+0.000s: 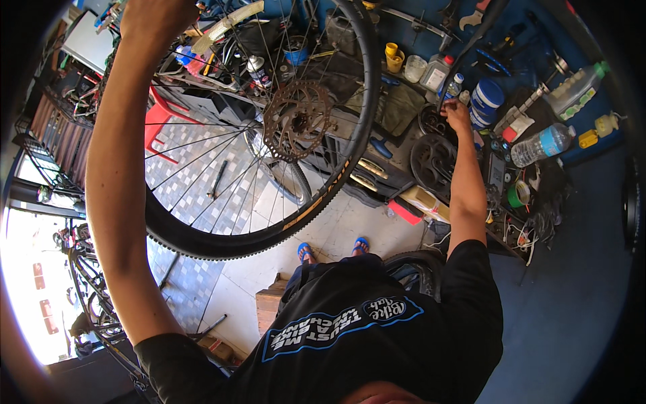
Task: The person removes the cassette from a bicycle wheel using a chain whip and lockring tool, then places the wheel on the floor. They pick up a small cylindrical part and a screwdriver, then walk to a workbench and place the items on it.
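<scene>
Wheel: one, big in my feed, the wheel (215,248) spreading from 11 o'clock down toward 7, its top running past the upper edge; I count one black tyre on it and one disc rotor (296,111) at its hub.
Left hand: one, the left hand (158,17) at 11 o'clock, cut by the edge, its forearm in front of the wheel's left side; I cannot tell whether its fingers are wide, narrow or holding anything.
Right hand: one, the right hand (457,113) at 2 o'clock, fingers narrow, tips at the lower end of one dark strip (464,54); I cannot tell whether they grip it.
Chainring: one large one, the chainring (433,161) on the surface at 2 o'clock, just below the right hand.
Clear bottles: I make out two big ones, a green-capped bottle (575,92) at 2 o'clock and a blue-labelled bottle (544,145) between 2 and 3.
Red-capped container: one, the container (437,73) at 1 o'clock.
Yellow cups: two, the cups (394,59) at 1 o'clock, one set in the other.
Spray can: one, the can (258,71) at 11 o'clock, seen through the spokes.
Green roll: one, the roll (518,194) at 3 o'clock.
Chair: one red chair (160,120) at 10 o'clock.
Sandals: two blue sandals (361,245), on the floor toward 6 o'clock.
</scene>
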